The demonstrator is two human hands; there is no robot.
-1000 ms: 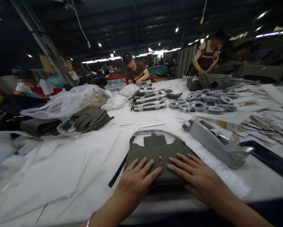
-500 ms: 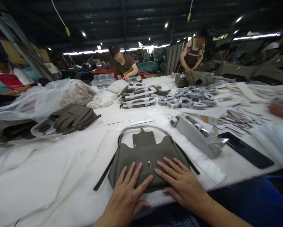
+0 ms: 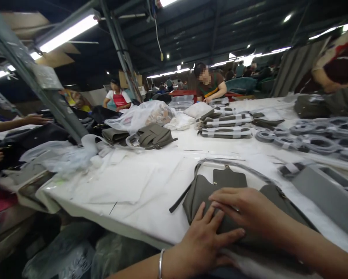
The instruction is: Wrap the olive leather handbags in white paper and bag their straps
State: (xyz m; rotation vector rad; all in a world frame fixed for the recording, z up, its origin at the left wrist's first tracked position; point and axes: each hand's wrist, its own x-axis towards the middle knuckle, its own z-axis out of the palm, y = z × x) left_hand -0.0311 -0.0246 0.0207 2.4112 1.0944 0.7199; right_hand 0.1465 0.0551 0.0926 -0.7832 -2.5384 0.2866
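An olive-grey handbag (image 3: 195, 192) lies on the white-covered table (image 3: 144, 217) in front of me. Its small flap (image 3: 230, 179) points away from me, and its handle (image 3: 246, 167) is wrapped in clear film. My left hand (image 3: 204, 238) rests on the front of the bag with its fingers spread. Over the bag's middle, my right hand (image 3: 246, 207) stretches out with its fingers close together, just beside the left fingertips. Neither hand grasps anything. The bag's front clasp is hidden behind my hands.
Film-wrapped straps (image 3: 224, 132) and coiled straps (image 3: 316, 142) lie beyond the bag. A grey tape dispenser (image 3: 326, 197) stands to the right. White sheets (image 3: 118, 180) and another olive bag (image 3: 153, 136) are on the left. A co-worker (image 3: 213, 85) stands across the table.
My view has swung left, so the bag appears farther right. My right hand has moved inward across the bag toward the left hand, and its spread fingers have come together.
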